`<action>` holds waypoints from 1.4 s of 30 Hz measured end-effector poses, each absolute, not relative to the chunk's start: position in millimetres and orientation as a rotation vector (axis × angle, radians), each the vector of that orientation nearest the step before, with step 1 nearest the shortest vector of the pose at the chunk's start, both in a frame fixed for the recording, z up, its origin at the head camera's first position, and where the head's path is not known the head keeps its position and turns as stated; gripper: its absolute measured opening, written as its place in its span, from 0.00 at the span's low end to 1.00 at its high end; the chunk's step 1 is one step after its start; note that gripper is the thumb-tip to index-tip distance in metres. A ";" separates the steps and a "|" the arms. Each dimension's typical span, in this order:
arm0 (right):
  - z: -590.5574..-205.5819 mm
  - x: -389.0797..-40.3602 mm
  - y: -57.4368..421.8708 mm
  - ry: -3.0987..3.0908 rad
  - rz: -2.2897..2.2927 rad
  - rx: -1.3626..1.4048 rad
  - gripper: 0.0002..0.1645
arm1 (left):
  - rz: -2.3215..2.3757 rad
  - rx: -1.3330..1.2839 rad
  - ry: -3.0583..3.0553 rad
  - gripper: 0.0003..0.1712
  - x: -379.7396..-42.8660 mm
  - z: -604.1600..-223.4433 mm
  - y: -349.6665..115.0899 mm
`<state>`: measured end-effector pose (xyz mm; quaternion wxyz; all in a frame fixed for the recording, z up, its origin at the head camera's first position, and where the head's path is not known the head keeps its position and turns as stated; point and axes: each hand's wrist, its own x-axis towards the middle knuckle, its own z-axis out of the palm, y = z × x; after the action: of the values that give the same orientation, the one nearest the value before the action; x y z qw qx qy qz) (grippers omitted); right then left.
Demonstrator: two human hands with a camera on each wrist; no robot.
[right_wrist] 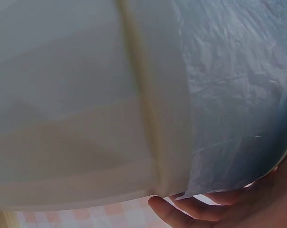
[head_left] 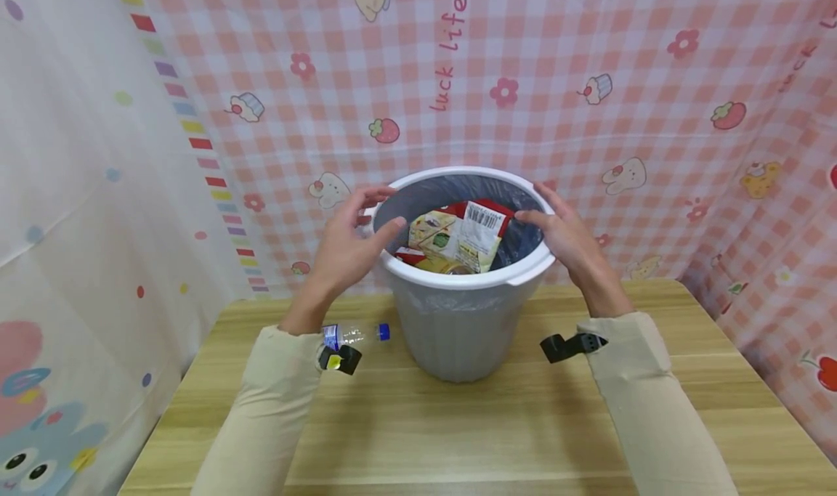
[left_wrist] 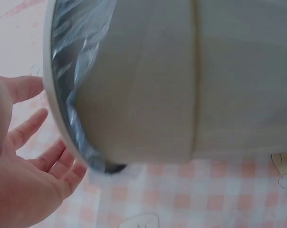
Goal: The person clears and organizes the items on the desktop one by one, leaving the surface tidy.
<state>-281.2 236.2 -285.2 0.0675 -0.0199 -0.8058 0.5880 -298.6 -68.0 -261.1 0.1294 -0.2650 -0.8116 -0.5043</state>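
A grey trash bin [head_left: 451, 329] with a white rim stands upright on the table, lined with a dark plastic bag [head_left: 467, 186]. Inside lie crumpled food wrappers [head_left: 458, 234], one showing a barcode, the others red and yellow. My left hand [head_left: 352, 243] is at the left of the rim, fingers spread along the outside and thumb reaching over the edge. On the right side, my right hand [head_left: 567, 233] holds the rim, thumb over the inside. Its fingertips [right_wrist: 169, 209] lie against the outer wall in the right wrist view.
A clear plastic bottle [head_left: 356, 334] with a blue cap lies on the wooden table [head_left: 458, 438], left of the bin and partly behind my left wrist. A pink checked cloth [head_left: 556, 38] hangs close behind the bin; a white patterned cloth [head_left: 78, 155] hangs at the left.
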 end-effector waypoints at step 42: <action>-284.8 -281.7 234.8 -2.424 1.778 -0.074 0.45 | -1.517 -0.314 -2.509 0.29 -298.6 -350.8 -190.1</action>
<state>-281.7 234.8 -284.8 0.0674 -0.0244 -0.8043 0.5899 -298.6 -190.1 -350.8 0.0964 -0.1058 -0.8470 -0.5120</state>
